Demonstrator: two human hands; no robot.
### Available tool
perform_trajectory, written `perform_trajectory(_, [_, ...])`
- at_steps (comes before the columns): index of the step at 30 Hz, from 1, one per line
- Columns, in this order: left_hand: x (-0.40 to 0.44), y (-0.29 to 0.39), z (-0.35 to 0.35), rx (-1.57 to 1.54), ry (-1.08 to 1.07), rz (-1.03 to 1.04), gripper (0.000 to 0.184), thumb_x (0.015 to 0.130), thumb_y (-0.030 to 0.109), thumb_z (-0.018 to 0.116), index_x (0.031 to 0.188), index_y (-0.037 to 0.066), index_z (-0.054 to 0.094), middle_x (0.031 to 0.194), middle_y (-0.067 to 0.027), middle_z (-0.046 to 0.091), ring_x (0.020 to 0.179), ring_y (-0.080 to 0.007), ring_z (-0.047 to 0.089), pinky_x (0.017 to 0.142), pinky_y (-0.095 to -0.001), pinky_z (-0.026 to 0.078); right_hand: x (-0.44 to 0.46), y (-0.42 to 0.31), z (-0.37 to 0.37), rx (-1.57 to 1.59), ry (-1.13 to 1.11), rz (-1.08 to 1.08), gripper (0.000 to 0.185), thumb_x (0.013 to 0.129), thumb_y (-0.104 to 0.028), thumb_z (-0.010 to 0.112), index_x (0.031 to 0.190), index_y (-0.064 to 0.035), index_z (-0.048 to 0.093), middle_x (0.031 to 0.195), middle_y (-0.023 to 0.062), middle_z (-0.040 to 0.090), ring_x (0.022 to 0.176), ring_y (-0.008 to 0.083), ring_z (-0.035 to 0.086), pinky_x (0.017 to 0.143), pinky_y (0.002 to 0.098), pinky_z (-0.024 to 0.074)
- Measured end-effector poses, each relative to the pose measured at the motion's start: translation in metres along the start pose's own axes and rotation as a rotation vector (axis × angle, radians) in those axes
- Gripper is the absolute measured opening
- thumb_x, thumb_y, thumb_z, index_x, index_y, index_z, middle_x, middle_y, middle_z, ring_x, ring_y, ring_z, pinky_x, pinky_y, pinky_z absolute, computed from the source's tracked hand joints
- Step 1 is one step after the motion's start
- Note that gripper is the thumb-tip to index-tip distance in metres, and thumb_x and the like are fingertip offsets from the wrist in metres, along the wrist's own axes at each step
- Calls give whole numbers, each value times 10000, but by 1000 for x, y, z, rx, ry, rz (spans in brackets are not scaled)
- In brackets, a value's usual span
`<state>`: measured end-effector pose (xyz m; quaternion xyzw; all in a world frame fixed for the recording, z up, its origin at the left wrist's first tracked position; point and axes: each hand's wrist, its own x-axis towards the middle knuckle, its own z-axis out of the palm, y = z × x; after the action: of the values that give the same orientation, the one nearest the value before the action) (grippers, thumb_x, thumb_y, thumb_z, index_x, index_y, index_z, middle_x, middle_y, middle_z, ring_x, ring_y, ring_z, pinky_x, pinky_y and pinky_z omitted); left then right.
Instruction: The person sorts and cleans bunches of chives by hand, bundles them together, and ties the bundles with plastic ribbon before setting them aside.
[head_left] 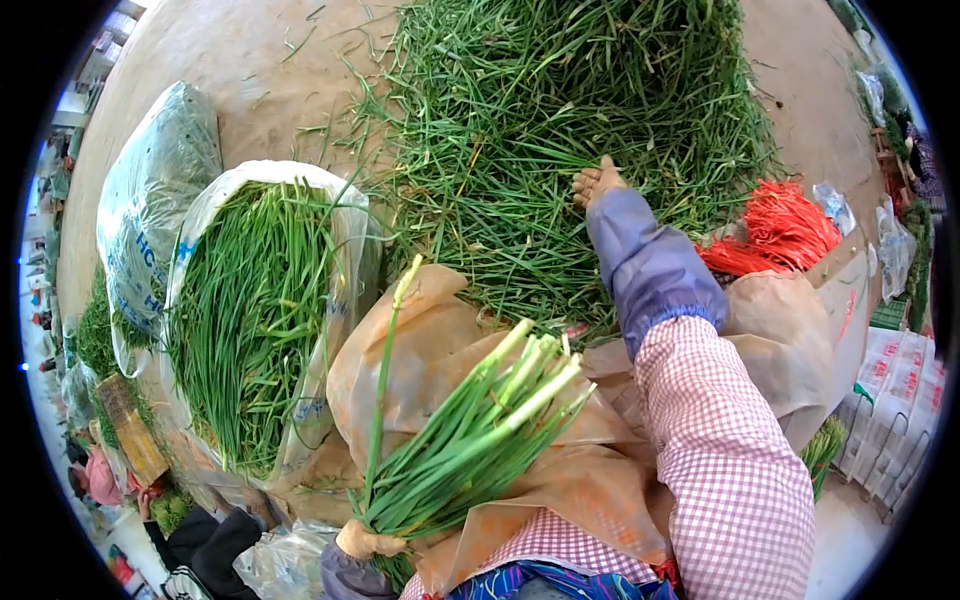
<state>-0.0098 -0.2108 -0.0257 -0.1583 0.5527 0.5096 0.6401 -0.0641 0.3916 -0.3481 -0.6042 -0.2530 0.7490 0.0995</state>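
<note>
My left hand (370, 541), low in the view, is closed around the leafy end of a bunch of green Chinese chives (470, 440). Their pale cut ends point up and to the right, and one longer stalk sticks up apart from the rest. Reaching forward, my right hand (598, 184) rests at a large loose heap of chives (500, 210). Its fingers are curled, with a few thin leaves fanning out from them. A cloudy plastic sheet (400, 345) covers my lap under the bunch.
At the left, an open white bag (345, 180) is packed with chives, beside another filled bag (165, 170). Red plastic strips (785, 225) lie right of the heap. White stacked packages (895, 385) stand far right. Another person's dark-clothed legs (215, 545) show lower left.
</note>
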Motion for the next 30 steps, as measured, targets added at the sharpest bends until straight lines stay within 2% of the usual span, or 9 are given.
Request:
perform_trajectory(3, [8, -9, -13, 90, -38, 88, 661, 666, 134, 811, 1250, 20, 525, 1167, -97, 615, 1018, -216, 577, 868, -365, 465, 32, -9, -3, 224, -137, 175, 509, 969, -538, 300, 704, -115, 398, 551, 47, 423, 474, 191, 423, 439, 341, 322])
perform_trajectory(4, [11, -13, -29, 447, -127, 148, 732, 660, 120, 820, 1296, 10, 474, 1240, -113, 578, 1131, -247, 534, 990, -397, 398, 56, -4, -7, 244, -150, 199, 501, 973, -523, 302, 704, -112, 398, 543, 42, 399, 473, 187, 415, 439, 340, 314])
perform_trajectory(7, [10, -8, -16, 16, -15, 33, 827, 594, -19, 773, 1347, 3, 433, 1325, -154, 512, 1209, -286, 499, 1033, -424, 386, 62, 6, -17, 152, -51, 105, 432, 975, -471, 359, 795, -83, 418, 677, 79, 540, 516, 202, 488, 463, 354, 370])
perform_trajectory(10, [12, 2, -14, -16, -71, -28, 786, 617, -11, 762, 1339, 13, 452, 1334, -145, 508, 1225, -271, 490, 1058, -419, 364, 19, -1, 3, 76, 183, 44, 415, 965, -467, 399, 975, -54, 441, 950, 138, 645, 575, 219, 572, 508, 379, 447])
perform_trajectory(12, [12, -14, -31, 488, -124, 50, 822, 633, 75, 816, 1346, -1, 413, 1308, -132, 529, 1206, -256, 497, 1037, -407, 374, 40, -1, -1, 42, 139, 45, 412, 966, -460, 401, 1001, -52, 450, 911, 125, 642, 577, 212, 569, 514, 381, 449])
perform_trajectory(21, [10, 6, -4, 166, -66, 125, 790, 656, 117, 828, 1331, 1, 432, 1294, -121, 538, 1171, -241, 509, 1012, -391, 385, -23, -7, 0, 36, 94, -153, 255, 944, -336, 519, 1011, -91, 533, 785, 67, 590, 606, 205, 563, 574, 394, 481])
perform_trajectory(25, [13, 18, 6, 336, -55, 203, 514, 722, 80, 722, 1204, -12, 570, 1199, -118, 611, 1119, -224, 570, 967, -335, 422, -87, -32, -16, 292, -180, -478, 238, 910, -292, 603, 923, -55, 587, 726, 91, 626, 610, 230, 604, 511, 371, 514])
perform_trajectory(29, [10, 7, 8, -131, -133, 41, 504, 727, 78, 730, 1171, -37, 521, 792, -113, 616, 557, -177, 541, 484, -308, 409, -176, -53, -7, 289, -305, -668, 218, 898, -293, 620, 931, -77, 610, 783, 103, 663, 626, 241, 634, 506, 389, 531])
perform_trajectory(30, [10, 6, 18, -143, -103, 103, 573, 711, 101, 760, 1187, -50, 479, 638, -55, 519, 422, -118, 374, 391, -264, 256, -188, -57, -9, 290, -386, -675, 194, 903, -275, 614, 935, -84, 627, 783, 98, 662, 641, 238, 641, 526, 399, 547])
